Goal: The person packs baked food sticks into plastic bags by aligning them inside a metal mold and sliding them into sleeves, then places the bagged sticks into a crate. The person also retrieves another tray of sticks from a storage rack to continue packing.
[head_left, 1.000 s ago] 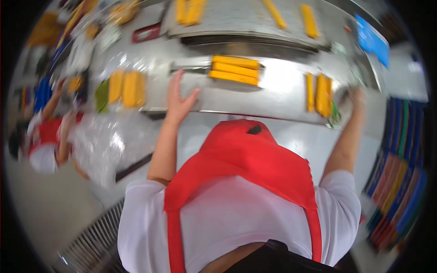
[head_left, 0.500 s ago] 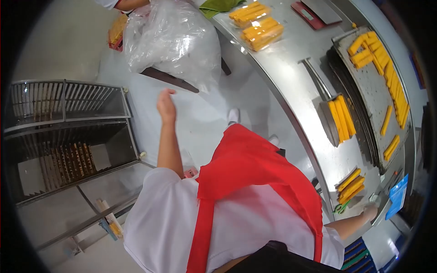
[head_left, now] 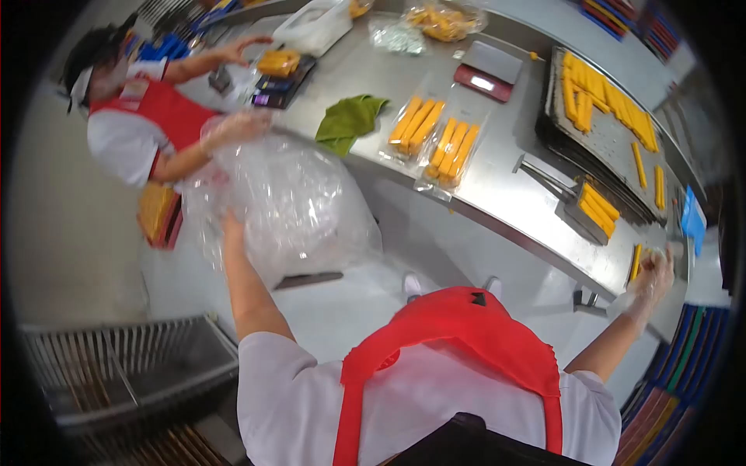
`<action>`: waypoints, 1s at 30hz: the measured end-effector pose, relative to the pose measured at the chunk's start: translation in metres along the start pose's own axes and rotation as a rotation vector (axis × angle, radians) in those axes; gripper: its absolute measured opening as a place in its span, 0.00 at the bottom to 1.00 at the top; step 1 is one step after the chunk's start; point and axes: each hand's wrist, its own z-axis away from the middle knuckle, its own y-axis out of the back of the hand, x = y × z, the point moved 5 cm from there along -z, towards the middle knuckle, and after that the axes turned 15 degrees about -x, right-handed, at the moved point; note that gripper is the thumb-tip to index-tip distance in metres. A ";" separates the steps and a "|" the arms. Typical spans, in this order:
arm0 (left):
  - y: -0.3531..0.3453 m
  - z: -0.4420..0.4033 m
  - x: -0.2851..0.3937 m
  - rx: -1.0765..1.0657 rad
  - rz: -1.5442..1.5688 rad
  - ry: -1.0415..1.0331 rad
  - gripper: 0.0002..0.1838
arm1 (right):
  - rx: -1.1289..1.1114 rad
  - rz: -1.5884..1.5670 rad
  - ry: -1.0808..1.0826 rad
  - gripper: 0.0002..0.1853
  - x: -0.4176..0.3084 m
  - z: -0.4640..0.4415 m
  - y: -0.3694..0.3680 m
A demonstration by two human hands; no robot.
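My left hand (head_left: 232, 227) reaches to a large bag of clear plastic (head_left: 299, 202), and its fingers are lost in blur against the film. My right hand (head_left: 655, 281), in a clear plastic glove, is at the near right end of the steel table with its fingers curled. Yellow sticks (head_left: 636, 262) of food lie right beside those fingers, partly covered. What the fingers hold, if anything, I cannot make out. A metal scoop (head_left: 594, 221) with several yellow sticks in it rests further along the table.
A stacked baking tray (head_left: 571, 133) carries many yellow sticks. Two clear packs of sticks (head_left: 451, 151), a red scale (head_left: 483, 81) and a green cloth (head_left: 348, 124) lie on the steel table (head_left: 497, 167). Across the bag stands a co-worker (head_left: 148, 124). A metal rack (head_left: 116, 365) is at left.
My view has swung, bringing the co-worker into sight. My left hand has gone from open air above the floor to the plastic bag. My right hand has come to the yellow sticks.
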 end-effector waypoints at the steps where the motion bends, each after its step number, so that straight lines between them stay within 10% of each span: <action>1: -0.032 -0.006 -0.009 -0.183 -0.165 0.095 0.29 | 0.030 -0.061 -0.043 0.16 -0.022 0.022 -0.027; 4: -0.077 0.004 0.015 -0.639 -0.528 0.228 0.28 | -0.102 -0.340 -0.009 0.17 -0.011 0.053 -0.036; 13: 0.006 0.054 0.066 -0.349 -0.553 0.474 0.21 | -0.193 -0.606 0.004 0.21 0.007 0.068 -0.054; 17: -0.038 0.004 0.008 -0.684 -0.703 0.164 0.12 | -0.144 -0.533 -0.029 0.20 -0.007 0.082 -0.092; 20: -0.003 0.011 0.009 -0.195 -0.517 0.003 0.12 | -0.124 -0.560 -0.093 0.22 0.000 0.095 -0.090; 30: 0.040 0.052 0.027 -0.151 -0.745 -0.167 0.13 | -0.427 -0.799 -0.144 0.18 0.003 0.087 -0.113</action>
